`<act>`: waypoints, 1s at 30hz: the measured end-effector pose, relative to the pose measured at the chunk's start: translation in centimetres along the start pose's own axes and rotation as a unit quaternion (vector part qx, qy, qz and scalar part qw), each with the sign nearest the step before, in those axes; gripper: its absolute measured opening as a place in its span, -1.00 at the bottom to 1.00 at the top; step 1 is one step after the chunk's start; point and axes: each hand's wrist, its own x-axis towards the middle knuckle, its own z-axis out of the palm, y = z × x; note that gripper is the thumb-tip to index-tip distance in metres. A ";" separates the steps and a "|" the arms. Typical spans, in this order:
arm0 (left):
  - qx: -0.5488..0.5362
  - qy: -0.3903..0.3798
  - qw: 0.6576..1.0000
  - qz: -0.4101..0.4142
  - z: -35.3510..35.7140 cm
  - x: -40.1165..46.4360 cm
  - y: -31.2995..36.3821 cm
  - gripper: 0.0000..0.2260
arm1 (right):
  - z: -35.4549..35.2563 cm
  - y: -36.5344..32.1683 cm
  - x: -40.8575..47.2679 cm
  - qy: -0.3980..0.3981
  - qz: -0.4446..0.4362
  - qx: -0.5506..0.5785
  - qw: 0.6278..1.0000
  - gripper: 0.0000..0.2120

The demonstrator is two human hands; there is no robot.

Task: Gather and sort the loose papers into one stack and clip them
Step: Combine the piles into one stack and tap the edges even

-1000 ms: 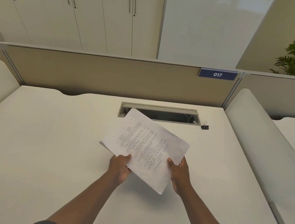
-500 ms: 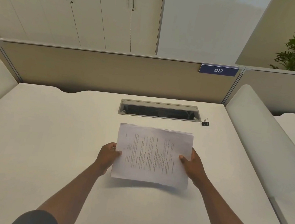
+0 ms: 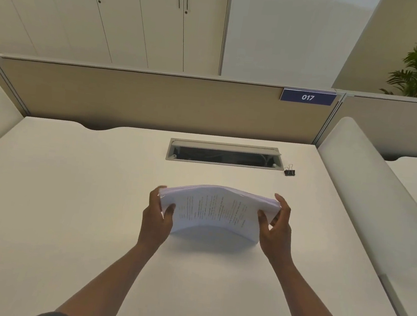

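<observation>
A stack of printed white papers point(image 3: 215, 210) is held above the middle of the white desk point(image 3: 66, 206), bowed upward in an arch. My left hand point(image 3: 156, 214) grips its left edge, thumb on top and fingers behind. My right hand point(image 3: 276, 225) grips the right edge the same way. A small black binder clip point(image 3: 289, 171) lies on the desk at the back right, well beyond my right hand and apart from the papers.
A grey cable slot point(image 3: 223, 154) with its lid open sits in the desk behind the papers. A beige partition point(image 3: 144, 98) with a blue 017 sign point(image 3: 308, 97) closes the back. Rounded white dividers point(image 3: 370, 191) flank both sides.
The papers went from tilted, to flat and square between both hands, to now tipped up and bowed, with my hands pressing inward at the side edges.
</observation>
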 end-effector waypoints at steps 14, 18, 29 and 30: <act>0.023 0.052 0.993 0.106 -0.1 0.1 0.1 -0.62 | -0.8 -0.8 0.3 -0.018 -0.021 -0.007 1.000 -0.48; -0.089 0.026 0.996 -0.016 0.2 0.3 0.7 -0.72 | -1.0 -0.6 0.9 -0.064 0.083 0.091 0.990 -0.51; -0.055 -0.069 0.983 -0.162 1.9 0.4 -3.6 -0.87 | 0.5 2.9 0.7 -0.114 0.155 0.038 0.980 -0.75; -0.049 -0.056 0.983 -0.169 2.1 0.5 -3.4 -0.91 | 0.6 3.0 0.8 -0.113 0.157 0.033 0.981 -0.75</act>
